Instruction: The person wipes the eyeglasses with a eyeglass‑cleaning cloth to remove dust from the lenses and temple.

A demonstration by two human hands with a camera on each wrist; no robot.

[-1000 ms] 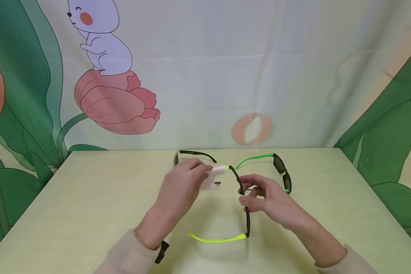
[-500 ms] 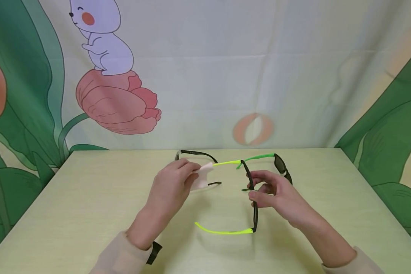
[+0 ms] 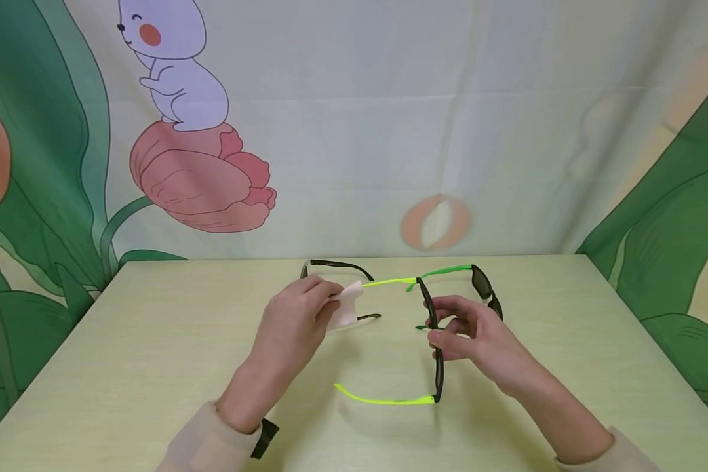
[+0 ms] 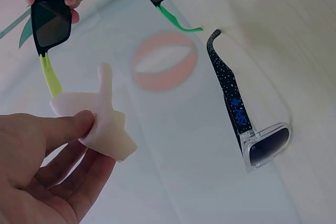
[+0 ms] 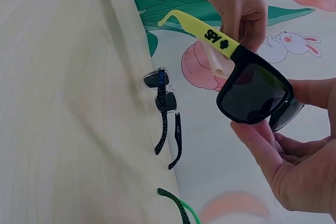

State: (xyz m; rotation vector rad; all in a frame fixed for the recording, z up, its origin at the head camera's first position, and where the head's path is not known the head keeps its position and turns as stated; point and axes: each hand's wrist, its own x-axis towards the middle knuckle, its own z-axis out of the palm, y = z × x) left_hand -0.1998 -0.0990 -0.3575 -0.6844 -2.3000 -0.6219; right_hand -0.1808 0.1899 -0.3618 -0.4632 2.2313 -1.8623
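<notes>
Black-framed sunglasses (image 3: 439, 367) with bright yellow temples are held above the table by my right hand (image 3: 478, 334), which grips them near the bridge. Their dark lenses and open temples show clearly in the right wrist view, where my right hand (image 5: 299, 156) pinches the frame. My left hand (image 3: 295, 314) pinches a thin whitish cloth (image 4: 102, 124) between thumb and fingers. In the head view the cloth (image 3: 345, 307) lies against the far yellow temple near its tip, hiding that end. The near temple points left, free of either hand.
Behind my left hand, clear-framed sunglasses (image 4: 268, 145) with speckled dark temples rest on the table (image 3: 183, 367). Sunglasses with green temples (image 3: 480, 282) lie at the back right, partly hidden by my right hand. A printed curtain (image 3: 342, 131) hangs behind the table's far edge.
Over the first half second the sunglasses moved right and the cloth moved left along the far temple, baring more of it. Since then, both hands have stayed nearly still.
</notes>
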